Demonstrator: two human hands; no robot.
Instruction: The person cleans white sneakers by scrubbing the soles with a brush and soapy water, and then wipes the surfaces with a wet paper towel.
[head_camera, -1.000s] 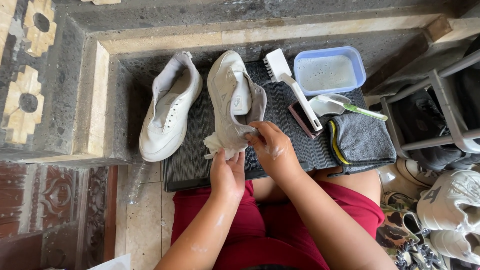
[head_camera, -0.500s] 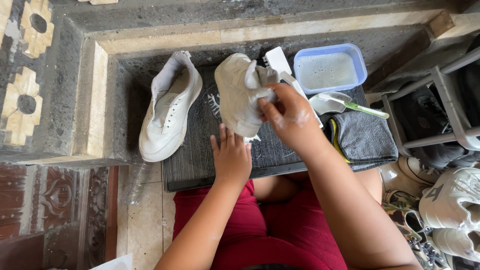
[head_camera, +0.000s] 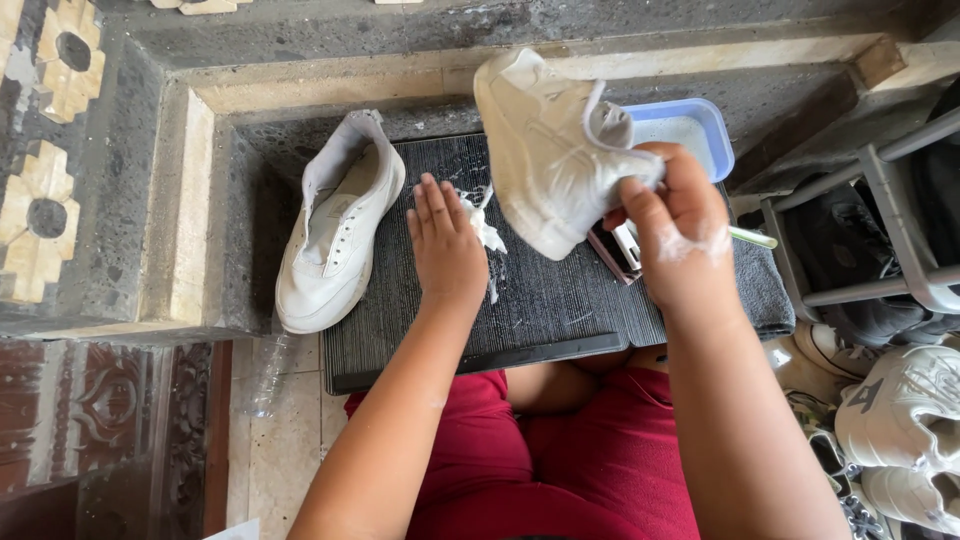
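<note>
My right hand (head_camera: 675, 225), flecked with white foam, grips a white sneaker (head_camera: 548, 150) by its heel collar and holds it lifted, sole side toward me, above the black ribbed mat (head_camera: 540, 310). My left hand (head_camera: 445, 240) lies flat on the mat with fingers spread, next to a smear of white foam (head_camera: 487, 232). A second white sneaker (head_camera: 335, 225) lies on its side at the mat's left edge.
A blue plastic tub (head_camera: 700, 125) sits behind the lifted shoe. A dark grey cloth (head_camera: 760, 290) and a green-handled brush (head_camera: 752, 238) lie at right. A metal shoe rack (head_camera: 880, 240) with more sneakers (head_camera: 905, 410) stands at far right. Stone ledge surrounds the mat.
My right hand raised the sneaker off the mat and turned it up toward the tub. My left hand let go of the shoe and dropped flat onto the mat.
</note>
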